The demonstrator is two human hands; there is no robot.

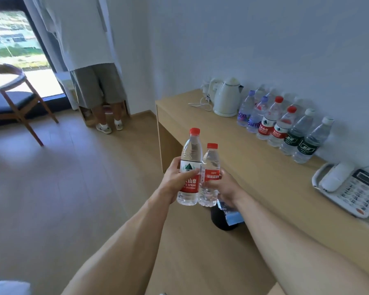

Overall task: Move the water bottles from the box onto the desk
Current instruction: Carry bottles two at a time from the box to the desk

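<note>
Left hand [175,179]: gripping the tall bottle [189,167] around its red label, fingers curling across the front, bottle standing upright in the air. Right hand [223,188]: gripping the short bottle [209,175] low on its body, thumb wrapping the label, also upright. The two bottles are touching side by side, both red-capped, both hanging above the floor [73,177] just off the desk [254,177] edge. Below the right wrist a dark round object [222,220] with a blue-and-white label is showing; what it is cannot be told. On the desk, along the wall: a row of bottles [285,124] standing upright in pairs, purple-capped ones nearest the kettle [227,99], then red-capped, then white-capped with dark green labels. The white kettle is sitting at the far end of the row, its cord [200,104] lying beside it. A phone [349,188] with keypad is resting on the near end of the desk, apart from the row. Across the room another person [94,60] in a white top and grey shorts is standing, back turned, by the window [13,39]. A wooden chair [15,99] is standing at the left.
</note>
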